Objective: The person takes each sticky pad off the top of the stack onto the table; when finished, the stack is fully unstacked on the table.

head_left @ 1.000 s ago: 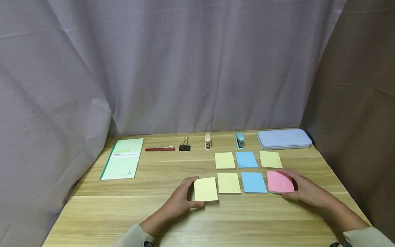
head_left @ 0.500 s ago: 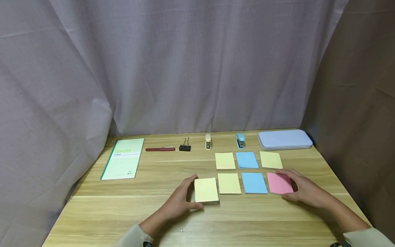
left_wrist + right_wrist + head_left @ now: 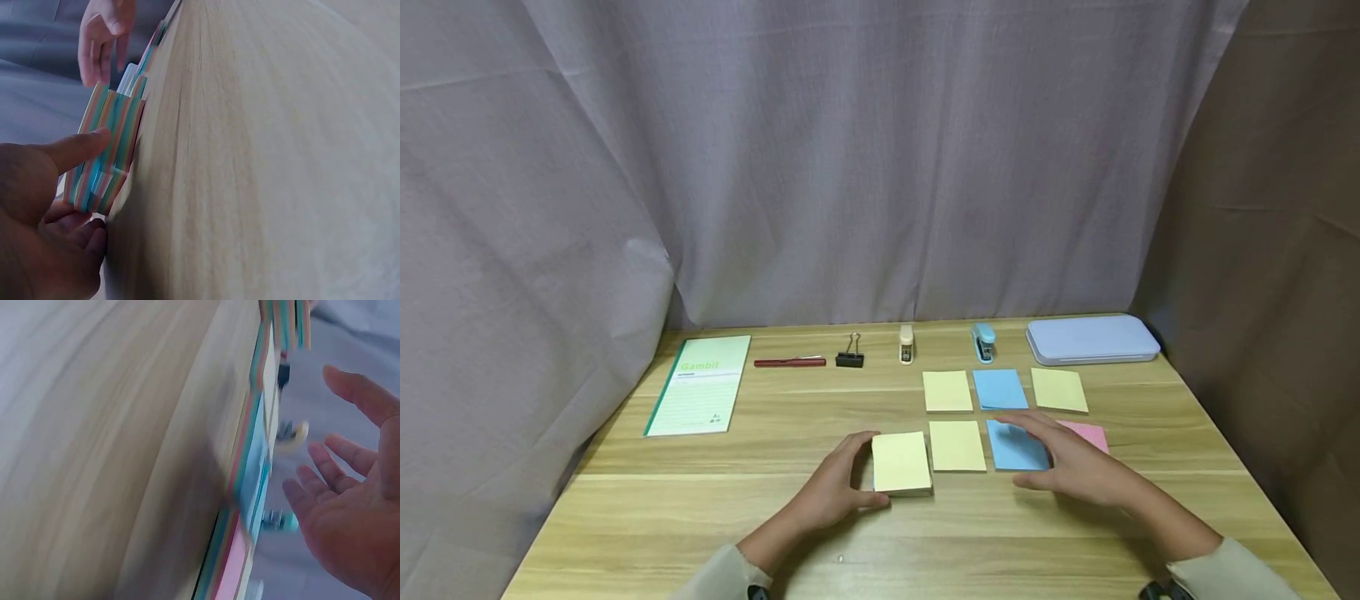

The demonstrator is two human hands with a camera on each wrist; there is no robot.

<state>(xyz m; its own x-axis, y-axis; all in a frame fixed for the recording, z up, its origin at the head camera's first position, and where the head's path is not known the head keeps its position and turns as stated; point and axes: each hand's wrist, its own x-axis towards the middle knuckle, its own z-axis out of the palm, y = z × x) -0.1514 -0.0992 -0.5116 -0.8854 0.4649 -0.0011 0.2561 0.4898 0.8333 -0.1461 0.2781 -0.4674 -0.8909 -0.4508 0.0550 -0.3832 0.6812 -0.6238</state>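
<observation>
Left hand (image 3: 838, 487) gripping the yellow sticky pad (image 3: 901, 461) at lower centre of frame, thumb and fingers round its edges. Right hand (image 3: 1075, 467) open, fingers spread, hovering over blue pad (image 3: 1015, 446), partly covering pink pad (image 3: 1086, 433).

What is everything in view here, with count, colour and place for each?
Table: one, light wood, under everything.
Curtain: one, grey, behind the table.
Notebook: one, pale green, far left.
Pen: one, red, back row beside the notebook.
Binder clip: one, black, right of the pen.
Cream stapler: one, back centre.
Blue stapler: one, right of the cream one.
Case: one, pale blue, back right corner.
Yellow pads: four.
Blue pads: two.
Pink pad: one, front right, partly hidden.
Left hand: grips the nearest yellow pad.
Right hand: open, over the front blue pad.
</observation>
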